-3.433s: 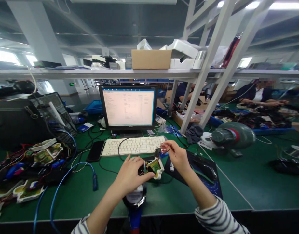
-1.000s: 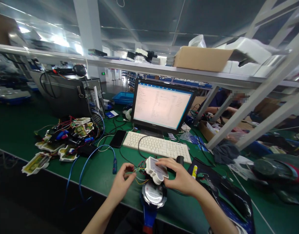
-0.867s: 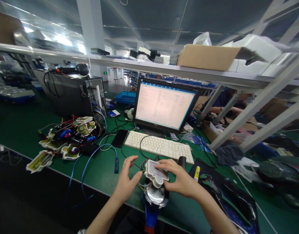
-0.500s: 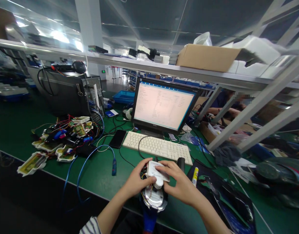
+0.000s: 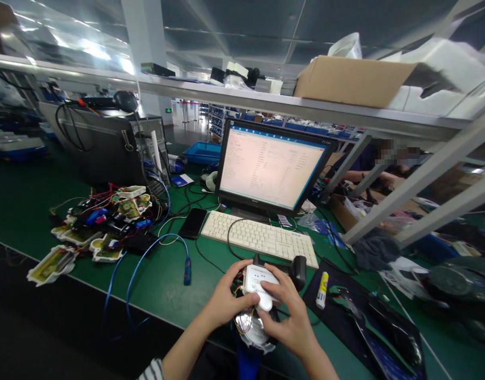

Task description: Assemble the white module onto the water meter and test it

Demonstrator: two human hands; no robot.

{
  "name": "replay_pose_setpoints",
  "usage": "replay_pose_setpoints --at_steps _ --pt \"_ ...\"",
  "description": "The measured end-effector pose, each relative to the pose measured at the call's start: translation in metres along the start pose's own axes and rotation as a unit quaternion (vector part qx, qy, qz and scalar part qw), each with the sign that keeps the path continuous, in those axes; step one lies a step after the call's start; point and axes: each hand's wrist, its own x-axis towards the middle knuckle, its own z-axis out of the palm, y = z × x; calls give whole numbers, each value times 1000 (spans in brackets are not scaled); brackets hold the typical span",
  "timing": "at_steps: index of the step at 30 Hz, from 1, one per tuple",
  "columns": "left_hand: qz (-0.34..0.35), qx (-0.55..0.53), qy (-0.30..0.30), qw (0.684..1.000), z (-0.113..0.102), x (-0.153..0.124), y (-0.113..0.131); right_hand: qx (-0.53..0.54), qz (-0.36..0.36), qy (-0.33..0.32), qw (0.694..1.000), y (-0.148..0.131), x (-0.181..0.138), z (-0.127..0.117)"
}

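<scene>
Green bench (image 5: 155,279) before a lit monitor (image 5: 272,168), with a white cover (image 5: 258,281) held over a round meter (image 5: 252,330) at the near edge.

The cover is gripped from both sides, the left hand (image 5: 226,302) and right hand (image 5: 287,316) each closed on it. Loose coloured wires (image 5: 239,289) beneath are best tucked clear and the edges lined up before even pressure is applied.
</scene>
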Motion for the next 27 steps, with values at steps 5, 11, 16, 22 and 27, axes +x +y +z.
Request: replay_pose_setpoints --at_steps 5,11,16,22,27 --pt "-9 -9 -3 1000 3 -1 3 -2 3 21 1000 -3 -2 2" --pt "-40 -32 43 998 -10 -13 4 6 4 15 1000 -4 0 2" --pt "-157 -18 56 986 -31 -21 2 3 5 14 1000 -4 -1 2" --pt "-193 -68 -13 979 -26 -16 5 2 6 10 1000 -4 -2 1" --pt "-191 -72 -31 978 -22 -10 12 -4 1 21 1000 -6 1 3"
